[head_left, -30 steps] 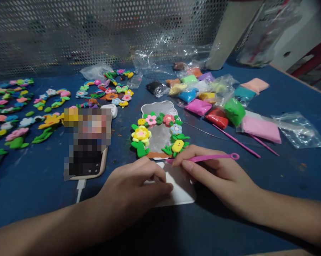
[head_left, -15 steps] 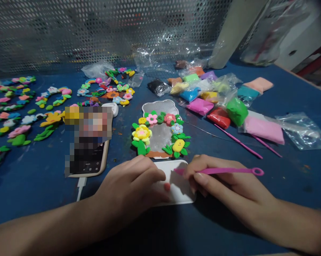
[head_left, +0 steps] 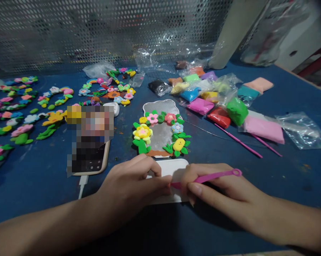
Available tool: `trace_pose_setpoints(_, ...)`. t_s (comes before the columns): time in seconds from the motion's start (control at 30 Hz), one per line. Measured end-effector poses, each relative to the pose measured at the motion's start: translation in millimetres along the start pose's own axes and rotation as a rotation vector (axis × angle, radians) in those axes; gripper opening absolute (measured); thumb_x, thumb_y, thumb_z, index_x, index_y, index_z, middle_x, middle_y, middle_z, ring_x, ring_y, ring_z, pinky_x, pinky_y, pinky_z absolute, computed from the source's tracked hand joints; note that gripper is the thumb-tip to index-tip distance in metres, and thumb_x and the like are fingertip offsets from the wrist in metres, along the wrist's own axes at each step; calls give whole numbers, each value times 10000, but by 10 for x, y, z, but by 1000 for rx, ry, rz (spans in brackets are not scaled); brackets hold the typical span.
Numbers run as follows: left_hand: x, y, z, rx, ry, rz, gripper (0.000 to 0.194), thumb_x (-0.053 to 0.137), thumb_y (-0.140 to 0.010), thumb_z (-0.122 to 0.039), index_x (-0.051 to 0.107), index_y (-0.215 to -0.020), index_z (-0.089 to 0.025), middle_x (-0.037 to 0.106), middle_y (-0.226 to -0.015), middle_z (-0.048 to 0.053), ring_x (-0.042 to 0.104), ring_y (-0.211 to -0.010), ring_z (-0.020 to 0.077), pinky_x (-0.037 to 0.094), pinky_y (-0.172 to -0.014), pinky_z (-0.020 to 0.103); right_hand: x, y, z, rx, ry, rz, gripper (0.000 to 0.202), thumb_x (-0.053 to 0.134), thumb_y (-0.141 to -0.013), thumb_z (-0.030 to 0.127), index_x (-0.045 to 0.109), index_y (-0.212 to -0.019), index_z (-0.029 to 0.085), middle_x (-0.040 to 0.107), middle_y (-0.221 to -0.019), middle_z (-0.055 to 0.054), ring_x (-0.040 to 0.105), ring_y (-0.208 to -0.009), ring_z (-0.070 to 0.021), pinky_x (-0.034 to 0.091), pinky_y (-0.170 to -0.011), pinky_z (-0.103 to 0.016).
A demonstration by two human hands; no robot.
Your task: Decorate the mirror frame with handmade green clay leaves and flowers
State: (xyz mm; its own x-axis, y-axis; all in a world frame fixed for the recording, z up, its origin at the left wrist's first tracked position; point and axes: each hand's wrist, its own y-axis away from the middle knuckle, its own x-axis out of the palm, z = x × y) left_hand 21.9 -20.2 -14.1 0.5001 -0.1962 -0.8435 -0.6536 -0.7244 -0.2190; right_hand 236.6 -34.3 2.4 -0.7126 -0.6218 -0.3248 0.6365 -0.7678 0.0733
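Note:
Over a small white board (head_left: 173, 165), my left hand (head_left: 130, 183) is closed, its thumb and fingertips at a small red clay ball that is mostly hidden behind them. My right hand (head_left: 224, 188) grips a pink plastic modelling tool (head_left: 212, 175) like a pen. The tool's flat tip meets the left thumb tip near the clay; its ringed end points right. Just beyond the board lies a small mirror (head_left: 162, 137), framed with clay flowers, leaves and a yellow piece with a face (head_left: 179, 144).
At left are a charging phone (head_left: 104, 160), partly blurred, a white case (head_left: 115, 108) and several clay-decorated pieces (head_left: 53, 117). Bagged coloured clay (head_left: 200, 106), a pink stick (head_left: 240, 142) and a clear bag (head_left: 301, 129) lie at right. A perforated metal panel (head_left: 109, 32) stands behind.
My left thumb has come over the red clay ball, covering most of it. The pink tool's tip has moved down toward that thumb, and its ringed end has swung left.

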Motion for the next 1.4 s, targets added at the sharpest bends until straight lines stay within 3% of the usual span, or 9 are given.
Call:
trace_pose_setpoints(0.2,-5,-1,-35,-120,19,28,162,570,-839,-304,577,-697,-226,410,-618,-78,395,-530,61,287,-487,177,-7,2,14,5,-23,-5,239,358,-943,254,524,-791,174,566,-775,-11,525,-735,-119,428,-689,-232)
trace_pose_setpoints(0.5,-18,-20,5,21,-32,39,97,545,-859,-288,595,-936,-258,574,-790,-28,526,-695,122,379,-555,206,35,-37,-11,96,-188,-120,344,330,-959,362,486,-708,187,538,-717,-5,507,-680,-119,409,-665,-242)
trace_pose_setpoints(0.77,-15,-33,1,-18,42,-10,102,603,-811,-271,530,-771,-212,547,-699,-34,508,-604,117,374,-519,208,31,-157,13,106,-208,-128,362,366,-958,339,595,-740,162,491,-625,30,419,-553,-72,317,-486,-193)
trace_pose_setpoints(1.07,-4,-15,5,29,-36,-50,263,537,-858,-364,466,-674,-190,439,-591,-55,378,-478,89,297,-454,210,35,-210,23,142,-230,-78,379,377,-954,345,550,-678,152,449,-578,40,395,-520,-65,306,-475,-189)
trace_pose_setpoints(1.4,-7,-26,30,46,-36,-7,303,469,-889,-418,470,-687,-192,460,-602,-48,426,-528,104,302,-491,220,42,-231,45,145,-206,-73,385,362,-954,354,579,-709,151,472,-589,29,415,-536,-75,331,-486,-194)
